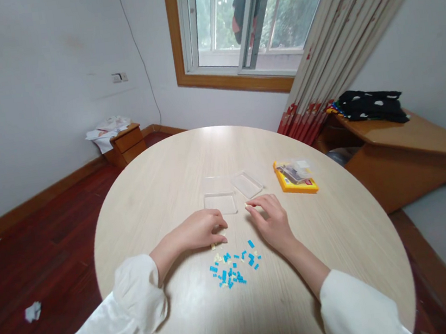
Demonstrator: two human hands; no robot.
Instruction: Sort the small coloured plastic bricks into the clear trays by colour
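On the round table a pile of small blue building-block pieces lies with some cream pieces mixed in. My left hand rests just beyond the pile, fingers curved and thumb apart, with a few cream bits under and beside its fingertips. Between thumb and forefinger, my right hand pinches a small cream block piece. Ahead of my hands are two clear plastic trays, the left tray close to my left fingers and the right tray turned at an angle.
A yellow box with clear packaging on top sits at the right of the wooden table. Beyond the table stand a small drawer cabinet on the left and a tilted wooden cabinet on the right. Crumpled paper lies on the floor.
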